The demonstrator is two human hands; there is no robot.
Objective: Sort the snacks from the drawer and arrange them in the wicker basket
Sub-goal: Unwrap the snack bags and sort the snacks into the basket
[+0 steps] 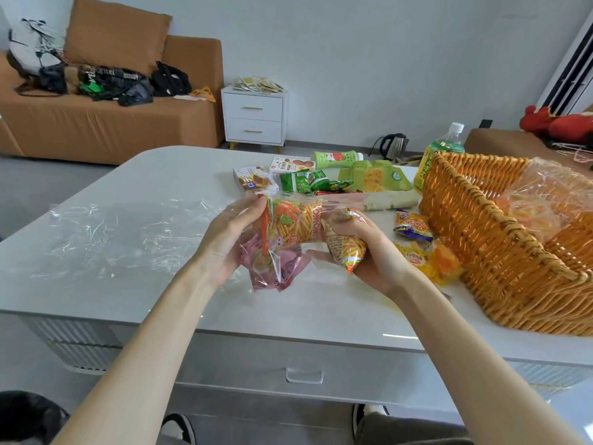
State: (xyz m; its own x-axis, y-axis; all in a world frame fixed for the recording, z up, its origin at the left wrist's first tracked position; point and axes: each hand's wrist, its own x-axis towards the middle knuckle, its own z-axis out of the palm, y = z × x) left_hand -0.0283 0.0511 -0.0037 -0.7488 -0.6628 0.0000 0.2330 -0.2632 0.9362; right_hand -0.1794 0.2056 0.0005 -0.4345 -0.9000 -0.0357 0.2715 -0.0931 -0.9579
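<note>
Both hands hold a clear plastic bag of snack packs above the white table. My left hand grips the bag's left end, around an orange chip-stick pack and a pink pack below it. My right hand grips a smaller orange pack at the bag's right end. The wicker basket stands to the right, with crinkled clear plastic and orange packs inside. Small yellow snack packs lie between my right hand and the basket.
Green packs, small boxes, a green tube and a green bottle lie at the table's far side. Crumpled clear film covers the left. The table's drawer below is closed.
</note>
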